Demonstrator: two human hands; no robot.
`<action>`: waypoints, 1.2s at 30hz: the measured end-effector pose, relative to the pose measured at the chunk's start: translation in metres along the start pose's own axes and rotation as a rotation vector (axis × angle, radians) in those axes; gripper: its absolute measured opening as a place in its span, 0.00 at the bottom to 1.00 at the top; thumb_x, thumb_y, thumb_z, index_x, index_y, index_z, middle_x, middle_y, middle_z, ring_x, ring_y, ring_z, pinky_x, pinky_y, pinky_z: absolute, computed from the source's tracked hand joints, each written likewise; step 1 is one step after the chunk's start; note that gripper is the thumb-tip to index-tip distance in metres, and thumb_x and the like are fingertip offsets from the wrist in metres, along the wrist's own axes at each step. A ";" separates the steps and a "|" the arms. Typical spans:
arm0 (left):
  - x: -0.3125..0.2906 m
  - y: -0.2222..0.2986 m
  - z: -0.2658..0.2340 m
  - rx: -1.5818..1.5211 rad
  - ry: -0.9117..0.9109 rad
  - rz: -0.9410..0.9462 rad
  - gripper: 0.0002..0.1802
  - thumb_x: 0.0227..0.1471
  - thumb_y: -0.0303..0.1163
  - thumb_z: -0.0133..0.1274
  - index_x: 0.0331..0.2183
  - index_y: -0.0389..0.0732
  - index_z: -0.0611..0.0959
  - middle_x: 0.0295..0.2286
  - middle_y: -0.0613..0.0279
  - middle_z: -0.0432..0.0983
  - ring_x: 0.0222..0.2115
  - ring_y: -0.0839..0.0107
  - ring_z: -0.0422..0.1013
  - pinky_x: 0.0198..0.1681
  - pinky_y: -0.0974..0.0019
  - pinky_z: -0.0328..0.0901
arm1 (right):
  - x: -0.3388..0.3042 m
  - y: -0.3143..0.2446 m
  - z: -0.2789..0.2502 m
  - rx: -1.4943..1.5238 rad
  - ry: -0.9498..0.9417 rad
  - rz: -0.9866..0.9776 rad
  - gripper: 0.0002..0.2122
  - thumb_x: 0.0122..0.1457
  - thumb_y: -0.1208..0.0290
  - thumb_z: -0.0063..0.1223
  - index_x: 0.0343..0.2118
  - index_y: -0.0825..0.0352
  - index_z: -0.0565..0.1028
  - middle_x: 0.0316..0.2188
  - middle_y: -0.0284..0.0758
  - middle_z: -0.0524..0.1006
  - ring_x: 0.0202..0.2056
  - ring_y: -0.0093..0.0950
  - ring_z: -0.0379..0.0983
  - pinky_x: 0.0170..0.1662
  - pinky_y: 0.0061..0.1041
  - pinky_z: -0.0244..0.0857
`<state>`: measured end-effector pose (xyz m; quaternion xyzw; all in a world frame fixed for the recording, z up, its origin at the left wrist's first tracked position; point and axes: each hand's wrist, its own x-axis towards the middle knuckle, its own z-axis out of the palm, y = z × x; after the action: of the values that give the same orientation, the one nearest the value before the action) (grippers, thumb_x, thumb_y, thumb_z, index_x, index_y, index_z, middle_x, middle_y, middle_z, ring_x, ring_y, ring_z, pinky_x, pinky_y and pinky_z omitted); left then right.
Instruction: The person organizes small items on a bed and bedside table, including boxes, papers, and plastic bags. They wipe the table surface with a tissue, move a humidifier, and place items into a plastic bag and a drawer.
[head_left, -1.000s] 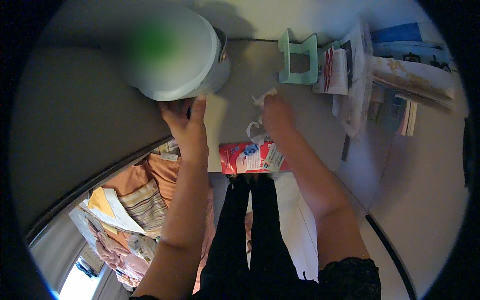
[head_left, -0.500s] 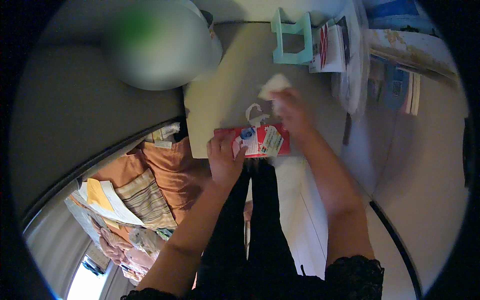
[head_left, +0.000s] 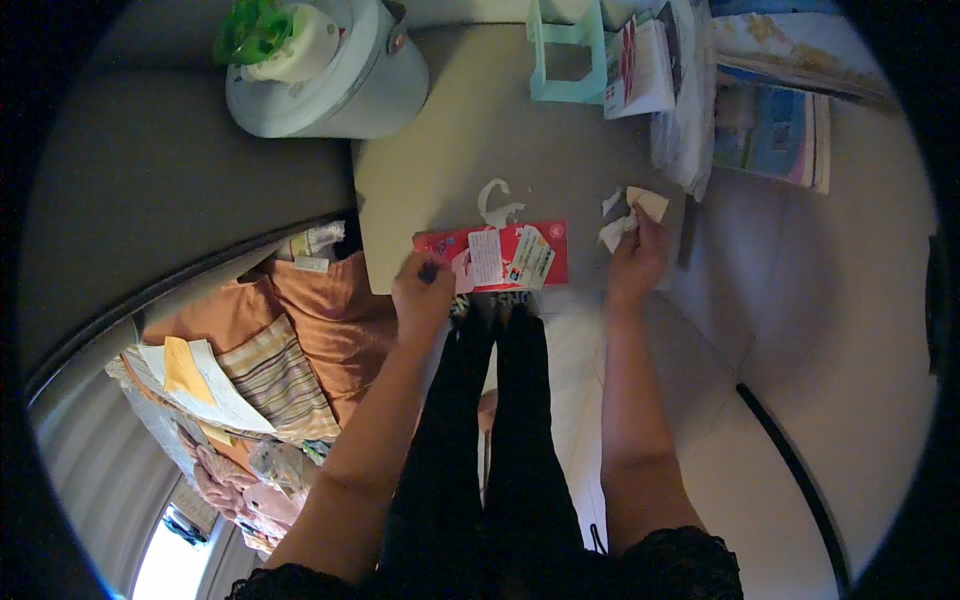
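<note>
A flat red package [head_left: 556, 262] lies across the table's near edge, bearing a white printed label [head_left: 485, 256] and a pale card-like slip [head_left: 531, 257]. My left hand [head_left: 422, 296] is closed at the package's left end, with a small dark piece [head_left: 429, 271] between thumb and fingers; its kind is unclear. Off to the right, my right hand [head_left: 640, 262] pinches torn, crumpled cream paper [head_left: 648, 203]. A small white scrap [head_left: 612, 202] is beside that paper. Just beyond the package lies a curled torn white strip [head_left: 489, 205].
At the back left stands a pale lidded bucket [head_left: 375, 90] with a green-and-white item [head_left: 285, 45] on top. A mint-green holder [head_left: 566, 90], upright booklets [head_left: 640, 80] and a clear plastic sleeve [head_left: 685, 130] line the back right. Orange bedding [head_left: 325, 320] is at left.
My right hand has moved right, carrying the paper away from above the package. My left hand has closed and shifted slightly left; the blue round piece on the package no longer shows there.
</note>
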<state>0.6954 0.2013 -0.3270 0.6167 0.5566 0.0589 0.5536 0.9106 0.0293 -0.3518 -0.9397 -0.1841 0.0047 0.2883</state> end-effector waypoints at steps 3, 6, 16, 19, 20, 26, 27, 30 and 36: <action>-0.042 -0.009 0.012 -0.421 -0.137 -0.634 0.15 0.43 0.38 0.59 0.31 0.42 0.74 0.23 0.64 0.70 0.13 0.77 0.61 0.13 0.73 0.54 | -0.010 0.020 0.011 -0.092 -0.094 -0.091 0.21 0.47 0.80 0.48 0.47 0.56 0.72 0.40 0.40 0.72 0.40 0.38 0.69 0.44 0.33 0.65; -0.052 -0.017 0.034 -0.661 -0.109 -0.809 0.16 0.45 0.42 0.59 0.29 0.42 0.73 0.21 0.66 0.69 0.12 0.79 0.58 0.12 0.75 0.51 | -0.024 0.012 0.012 -0.071 -0.239 -0.262 0.20 0.48 0.80 0.48 0.46 0.56 0.73 0.39 0.40 0.72 0.41 0.38 0.68 0.44 0.33 0.64; -0.038 -0.017 0.059 -1.112 0.097 -0.982 0.10 0.48 0.37 0.58 0.26 0.46 0.73 0.20 0.70 0.67 0.14 0.79 0.58 0.14 0.77 0.54 | -0.024 0.016 0.020 -0.157 -0.111 -0.300 0.17 0.50 0.76 0.49 0.45 0.60 0.73 0.40 0.40 0.71 0.38 0.39 0.69 0.40 0.36 0.66; -0.039 -0.012 0.060 -1.172 0.139 -1.018 0.10 0.47 0.37 0.58 0.25 0.46 0.73 0.20 0.71 0.65 0.16 0.79 0.58 0.15 0.77 0.54 | -0.037 -0.014 0.009 0.091 -0.337 -0.250 0.18 0.49 0.80 0.47 0.44 0.59 0.75 0.37 0.42 0.72 0.38 0.38 0.71 0.41 0.30 0.66; -0.039 -0.008 0.059 -1.176 0.158 -1.031 0.10 0.47 0.36 0.58 0.25 0.46 0.73 0.20 0.71 0.65 0.16 0.79 0.58 0.15 0.77 0.54 | -0.029 -0.013 0.005 0.112 -0.250 -0.173 0.18 0.49 0.80 0.47 0.44 0.59 0.75 0.36 0.42 0.72 0.38 0.37 0.70 0.41 0.30 0.65; -0.033 -0.005 0.059 -1.285 0.145 -1.053 0.10 0.48 0.38 0.57 0.25 0.49 0.73 0.18 0.73 0.65 0.15 0.81 0.58 0.14 0.79 0.54 | 0.006 0.032 0.010 0.063 -0.057 -0.215 0.20 0.49 0.79 0.49 0.47 0.54 0.73 0.35 0.43 0.73 0.38 0.41 0.69 0.41 0.34 0.65; -0.032 -0.006 0.059 -1.283 0.162 -1.046 0.11 0.47 0.38 0.58 0.24 0.48 0.72 0.18 0.73 0.64 0.15 0.81 0.57 0.14 0.78 0.54 | 0.008 0.021 0.005 0.103 -0.099 -0.208 0.20 0.49 0.78 0.48 0.47 0.55 0.73 0.34 0.43 0.73 0.38 0.41 0.69 0.41 0.34 0.65; -0.027 -0.017 0.055 -1.257 0.196 -1.067 0.14 0.46 0.38 0.59 0.23 0.47 0.70 0.18 0.72 0.61 0.15 0.79 0.57 0.15 0.76 0.54 | 0.033 -0.006 -0.022 0.055 0.109 -0.085 0.15 0.52 0.76 0.46 0.44 0.64 0.73 0.32 0.44 0.73 0.35 0.41 0.69 0.38 0.33 0.64; -0.028 -0.008 0.057 -1.141 0.275 -1.108 0.12 0.47 0.42 0.57 0.24 0.48 0.72 0.16 0.73 0.63 0.15 0.81 0.59 0.13 0.79 0.55 | 0.070 0.091 0.000 -0.347 0.061 0.075 0.12 0.53 0.73 0.46 0.40 0.69 0.73 0.32 0.45 0.73 0.35 0.42 0.69 0.37 0.35 0.63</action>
<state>0.7190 0.1438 -0.3397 -0.1390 0.7286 0.1264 0.6586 1.0070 -0.0156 -0.3948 -0.9813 -0.1380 -0.0449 0.1268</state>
